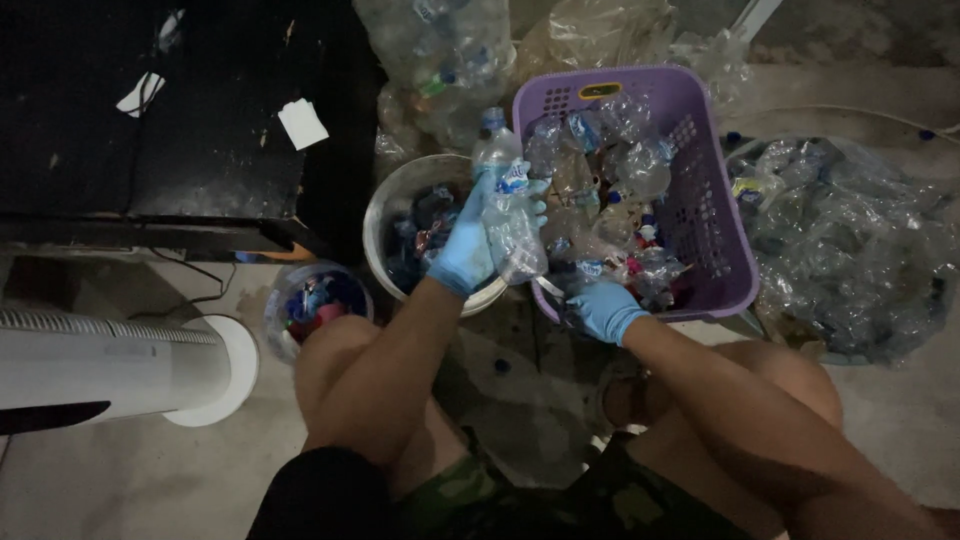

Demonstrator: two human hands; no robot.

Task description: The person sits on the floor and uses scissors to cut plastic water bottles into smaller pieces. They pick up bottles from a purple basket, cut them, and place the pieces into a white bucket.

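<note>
My left hand (468,245), in a blue glove, grips a clear plastic bottle (510,200) with a blue cap and a blue label, held above the gap between a metal bowl (392,200) and a purple basket (700,230). My right hand (605,308), also gloved in blue, rests at the basket's near edge with its fingers curled around a small pale blade-like thing (548,288) that points toward the bottle. The basket is full of crushed clear bottles. The metal bowl holds torn labels and scraps.
A small clear container (318,303) of coloured caps stands by my left knee. A big clear bag of crushed bottles (850,250) lies at the right, more bags (450,60) at the back. A black cabinet (180,120) is at upper left, a white tower fan (110,365) at left.
</note>
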